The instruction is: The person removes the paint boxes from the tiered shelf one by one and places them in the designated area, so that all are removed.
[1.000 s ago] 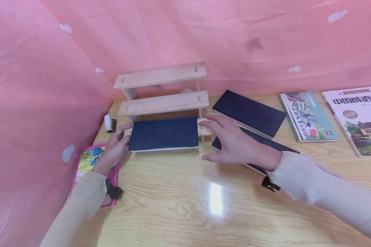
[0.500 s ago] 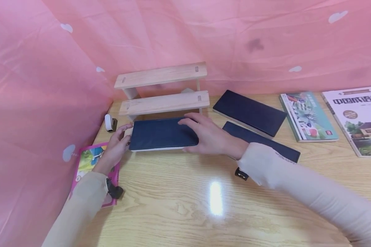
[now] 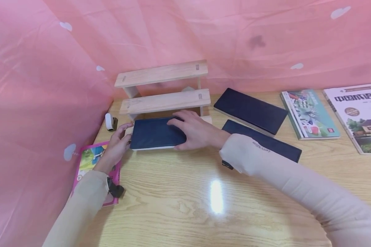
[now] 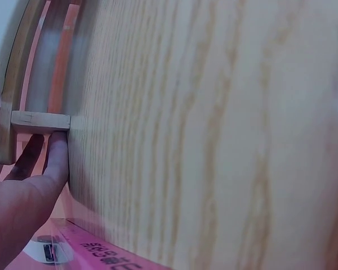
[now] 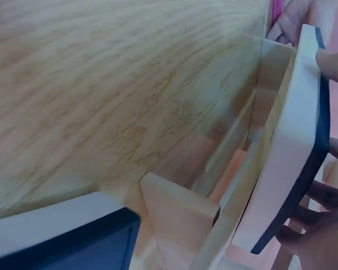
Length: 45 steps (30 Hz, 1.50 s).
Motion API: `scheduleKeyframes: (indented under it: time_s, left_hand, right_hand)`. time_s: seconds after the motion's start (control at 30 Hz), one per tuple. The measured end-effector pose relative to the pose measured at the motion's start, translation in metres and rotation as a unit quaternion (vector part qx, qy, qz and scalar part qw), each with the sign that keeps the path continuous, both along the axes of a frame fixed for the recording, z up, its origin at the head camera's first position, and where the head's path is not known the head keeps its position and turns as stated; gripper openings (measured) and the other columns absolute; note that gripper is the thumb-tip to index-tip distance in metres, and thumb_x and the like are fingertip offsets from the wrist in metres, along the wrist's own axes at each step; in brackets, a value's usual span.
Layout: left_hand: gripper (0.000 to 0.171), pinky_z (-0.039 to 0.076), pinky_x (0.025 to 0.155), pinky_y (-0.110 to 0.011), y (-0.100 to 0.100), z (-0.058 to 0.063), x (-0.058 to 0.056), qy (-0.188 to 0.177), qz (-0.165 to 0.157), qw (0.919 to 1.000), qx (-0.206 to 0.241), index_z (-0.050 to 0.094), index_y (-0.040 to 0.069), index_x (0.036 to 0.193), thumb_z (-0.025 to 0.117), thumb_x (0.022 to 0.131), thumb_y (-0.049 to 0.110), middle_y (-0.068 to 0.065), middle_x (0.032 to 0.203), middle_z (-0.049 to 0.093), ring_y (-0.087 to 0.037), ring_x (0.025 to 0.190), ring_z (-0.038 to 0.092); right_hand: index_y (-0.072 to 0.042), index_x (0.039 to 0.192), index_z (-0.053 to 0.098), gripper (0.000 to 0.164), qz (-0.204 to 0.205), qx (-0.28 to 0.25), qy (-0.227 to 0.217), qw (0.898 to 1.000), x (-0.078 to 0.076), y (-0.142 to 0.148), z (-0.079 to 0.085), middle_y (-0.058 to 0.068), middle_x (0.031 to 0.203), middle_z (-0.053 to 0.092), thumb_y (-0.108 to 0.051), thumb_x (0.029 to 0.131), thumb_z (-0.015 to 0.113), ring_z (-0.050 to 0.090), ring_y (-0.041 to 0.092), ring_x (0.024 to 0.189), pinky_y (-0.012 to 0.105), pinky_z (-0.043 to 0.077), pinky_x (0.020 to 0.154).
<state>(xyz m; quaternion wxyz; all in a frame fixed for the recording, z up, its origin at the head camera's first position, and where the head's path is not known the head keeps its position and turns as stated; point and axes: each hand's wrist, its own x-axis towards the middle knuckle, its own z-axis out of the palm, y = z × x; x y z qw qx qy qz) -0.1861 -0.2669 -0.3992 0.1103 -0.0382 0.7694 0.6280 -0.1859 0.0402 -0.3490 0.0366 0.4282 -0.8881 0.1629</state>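
A flat box [image 3: 156, 132] with a dark blue top and white sides lies on the lowest board of a wooden tiered shelf [image 3: 165, 103]. My right hand [image 3: 196, 132] grips across the box, thumb at its near side and fingers over its top; the right end is hidden under this hand. In the right wrist view, the thumb [image 5: 333, 64] touches the white side of the box [image 5: 287, 146]. My left hand [image 3: 117, 147] holds the left end of the lowest board. Fingers [image 4: 56, 160] press up beside the shelf's support [image 4: 40, 121] in the left wrist view.
Two similar dark blue boxes, one behind [image 3: 250, 110] and one nearer [image 3: 266, 140], lie right of the shelf. Farther right are a green-covered book [image 3: 310, 115] and a white book [image 3: 358, 116]. A small white-and-black stapler [image 3: 110, 122] and pink-edged book [image 3: 91, 157] sit left.
My right hand has moved left from beside the shelf's right end onto the box and now grips it. The left hand keeps its place at the shelf's left end.
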Motion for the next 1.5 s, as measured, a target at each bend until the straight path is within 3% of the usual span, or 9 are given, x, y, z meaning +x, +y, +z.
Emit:
scheduleKeyframes:
  time_s: [0.17,0.43,0.73,0.87,0.97,1.07,1.17,1.3,1.5]
  left_hand:
    - [0.038,0.033,0.099,-0.044,0.001,0.000,0.001,0.002,-0.004,0.9999,0.010,0.038,0.016,0.130,0.037,0.093,0.007,-0.002,0.151,0.001,-0.020,0.134,0.013]
    - [0.039,0.031,0.100,-0.045,0.001,-0.001,0.003,0.003,-0.005,1.0000,0.006,0.037,0.017,0.131,0.036,0.093,0.007,-0.002,0.151,0.000,-0.019,0.135,0.010]
    - [0.041,0.027,0.102,-0.047,0.000,-0.001,0.004,-0.004,-0.006,1.0000,-0.002,0.035,0.019,0.133,0.033,0.093,0.008,0.000,0.151,0.004,-0.025,0.130,0.025]
    - [0.041,0.035,0.099,-0.040,0.001,-0.001,0.004,-0.002,-0.006,0.9999,-0.016,0.036,0.021,0.132,0.034,0.093,0.010,0.000,0.149,0.012,-0.021,0.124,0.033]
    - [0.040,0.043,0.088,-0.029,0.001,0.000,0.003,0.005,-0.003,0.9997,-0.023,0.037,0.020,0.132,0.035,0.093,0.011,-0.001,0.148,0.013,-0.019,0.115,0.040]
    - [0.040,0.042,0.083,-0.026,0.001,-0.001,0.002,0.006,0.001,0.9996,-0.028,0.037,0.020,0.132,0.036,0.093,0.011,-0.001,0.148,0.011,-0.018,0.111,0.041]
    - [0.040,0.038,0.094,-0.033,0.001,-0.002,0.001,-0.001,0.001,0.9997,-0.025,0.036,0.020,0.132,0.036,0.094,0.011,0.000,0.149,0.009,-0.017,0.117,0.037]
    - [0.039,0.031,0.101,-0.044,0.002,-0.004,0.002,0.002,-0.001,0.9999,-0.013,0.035,0.019,0.132,0.037,0.094,0.011,-0.002,0.145,0.016,-0.020,0.117,0.037]
    - [0.038,0.030,0.101,-0.046,0.004,-0.003,0.002,0.006,-0.004,0.9999,0.009,0.034,0.015,0.132,0.040,0.095,0.014,-0.005,0.137,0.027,-0.020,0.113,0.037]
  right_hand:
    - [-0.017,0.130,0.044,0.076,0.001,0.026,-0.022,0.999,-0.003,-0.008,0.000,0.016,0.138,0.034,-0.058,0.069,0.064,0.026,0.033,0.128,0.051,0.018,0.104]
    - [-0.022,0.130,0.043,0.075,-0.012,0.058,-0.033,0.998,-0.007,-0.017,-0.005,0.014,0.134,0.035,-0.057,0.067,0.065,0.032,0.031,0.121,0.053,0.022,0.099]
    - [-0.025,0.126,0.045,0.074,-0.027,0.040,-0.044,0.998,-0.008,-0.022,-0.007,0.011,0.132,0.039,-0.056,0.064,0.069,0.034,0.027,0.114,0.050,0.027,0.089]
    - [-0.026,0.125,0.047,0.073,-0.034,0.021,-0.042,0.998,-0.007,-0.021,-0.009,0.012,0.131,0.040,-0.056,0.063,0.070,0.034,0.028,0.113,0.047,0.027,0.086]
    - [-0.026,0.124,0.049,0.072,-0.042,0.006,-0.039,0.998,-0.005,-0.018,-0.009,0.012,0.130,0.040,-0.057,0.062,0.069,0.033,0.029,0.114,0.046,0.027,0.087]
    - [-0.026,0.123,0.049,0.071,-0.049,-0.005,-0.026,0.998,-0.002,-0.016,-0.009,0.012,0.130,0.040,-0.058,0.063,0.068,0.033,0.029,0.114,0.046,0.027,0.087]
    - [-0.025,0.123,0.050,0.070,-0.053,-0.009,-0.014,0.998,0.004,-0.013,-0.007,0.013,0.130,0.039,-0.057,0.063,0.068,0.033,0.030,0.114,0.046,0.027,0.086]
    - [-0.025,0.122,0.050,0.071,-0.069,-0.004,0.006,0.998,0.016,-0.009,-0.003,0.015,0.130,0.039,-0.058,0.062,0.068,0.034,0.032,0.114,0.046,0.028,0.085]
    - [-0.025,0.121,0.051,0.069,-0.087,-0.020,0.023,0.996,0.034,0.003,0.000,0.016,0.128,0.041,-0.058,0.062,0.067,0.035,0.031,0.112,0.051,0.028,0.089]
